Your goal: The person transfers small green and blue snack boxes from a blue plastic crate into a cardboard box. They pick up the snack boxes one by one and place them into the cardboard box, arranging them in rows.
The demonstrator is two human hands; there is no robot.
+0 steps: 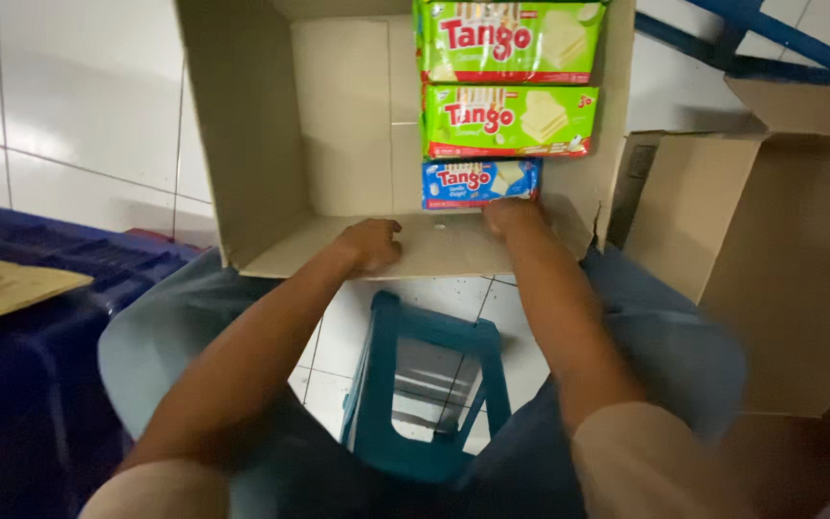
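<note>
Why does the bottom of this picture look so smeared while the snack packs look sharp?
Head view: the green wafer packs and blue wafer pack in the cardboard box are crisp and brightly lit; the right hand, left hand and forearms near the lens are blurred and dim.

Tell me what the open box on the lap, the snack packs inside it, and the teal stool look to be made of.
Open box: brown cardboard, matte, with folded flaps and creases.
Green packs and blue pack: likely plastic film, glossy, with shiny printed wrap.
Teal stool: probably moulded plastic, smooth and uniformly coloured, though blur leaves it open.
The right hand touches the blue pack; the left hand rests on the box's near wall.
</note>
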